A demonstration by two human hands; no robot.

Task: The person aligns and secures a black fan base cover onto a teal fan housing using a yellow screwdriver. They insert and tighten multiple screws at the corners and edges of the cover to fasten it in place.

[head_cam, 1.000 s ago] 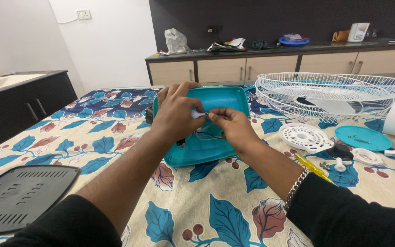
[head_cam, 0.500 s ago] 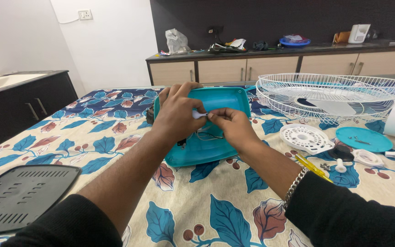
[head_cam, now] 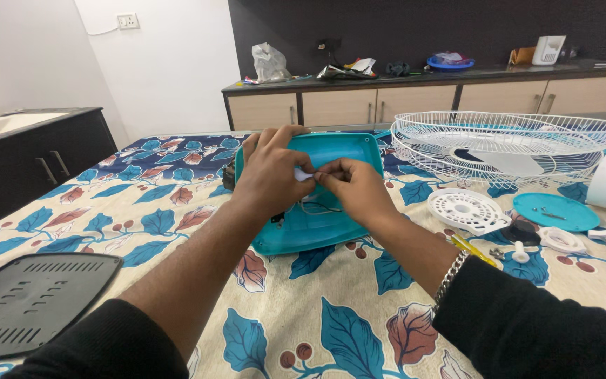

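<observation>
Both hands barely shifted since half second ago. Left hand (head_cam: 269, 175) grips teal housing (head_cam: 331, 221) rim, tilted on table (head_cam: 282, 302). Right hand (head_cam: 352, 188) pinches small white connector (head_cam: 304, 175) with thin wires. Looks light, fragile; hold connector body, not wires.

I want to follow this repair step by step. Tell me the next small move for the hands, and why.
Probably keep the left hand steadying the teal housing while the right hand eases the small white piece along. Both hands pinch it over the open shell, and thin dark wires lie just below, so a gentle move seems wise.
</observation>
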